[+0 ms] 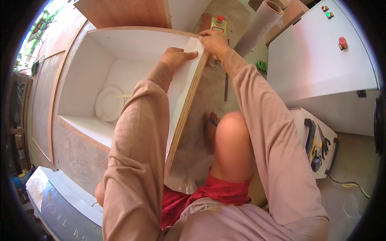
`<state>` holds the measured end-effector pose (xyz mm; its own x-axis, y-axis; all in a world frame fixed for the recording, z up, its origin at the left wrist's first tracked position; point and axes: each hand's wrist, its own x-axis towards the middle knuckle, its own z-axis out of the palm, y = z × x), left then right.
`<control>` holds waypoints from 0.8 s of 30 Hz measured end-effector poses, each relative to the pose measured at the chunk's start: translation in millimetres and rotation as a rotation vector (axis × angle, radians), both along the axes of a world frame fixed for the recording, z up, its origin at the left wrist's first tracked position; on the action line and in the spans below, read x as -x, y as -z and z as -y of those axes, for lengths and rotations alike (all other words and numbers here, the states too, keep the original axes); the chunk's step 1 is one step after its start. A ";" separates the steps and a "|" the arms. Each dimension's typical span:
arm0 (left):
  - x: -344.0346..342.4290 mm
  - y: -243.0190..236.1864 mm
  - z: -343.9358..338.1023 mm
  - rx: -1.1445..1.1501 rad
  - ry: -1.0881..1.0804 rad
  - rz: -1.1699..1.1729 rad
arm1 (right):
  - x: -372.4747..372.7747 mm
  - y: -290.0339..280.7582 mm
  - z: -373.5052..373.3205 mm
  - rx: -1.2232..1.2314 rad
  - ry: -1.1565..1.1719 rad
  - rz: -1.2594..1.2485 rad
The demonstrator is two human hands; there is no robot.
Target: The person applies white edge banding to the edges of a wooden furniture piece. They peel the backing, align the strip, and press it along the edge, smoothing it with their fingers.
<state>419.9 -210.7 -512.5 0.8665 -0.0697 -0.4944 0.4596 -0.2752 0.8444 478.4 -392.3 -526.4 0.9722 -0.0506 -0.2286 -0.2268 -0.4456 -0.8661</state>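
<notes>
A large open box (114, 44) with white inner walls and bare plywood edges stands in front of me, left of centre. On its right is a white-faced plywood panel (185, 76), its layered edge running toward me. My left hand (177, 59) lies inside against the panel's white face, thumb stretched out; its other fingers are partly hidden. At the panel's far top corner, my right hand (216, 43) grips the edge between thumb and fingers. A round white plate-like disc (107, 104) leans inside the box.
A roll of clear wrap (259, 28) and a yellow container with a red cap (218, 25) are beyond the box. On the right are a grey cabinet with buttons (321, 60), a green tape measure (261, 65) and a case with tools (317, 144). Bent metal (64, 205) lies lower left.
</notes>
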 end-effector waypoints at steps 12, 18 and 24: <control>38.5 0.4 -31.9 0.132 0.037 -0.094 | 4.0 26.8 -19.9 0.078 0.128 0.341; 35.8 1.4 -29.1 0.099 0.068 -0.163 | 1.7 33.2 -26.8 0.082 0.171 0.342; 34.2 1.7 -29.1 0.046 0.124 -0.128 | 1.8 31.6 -27.6 0.098 0.168 0.333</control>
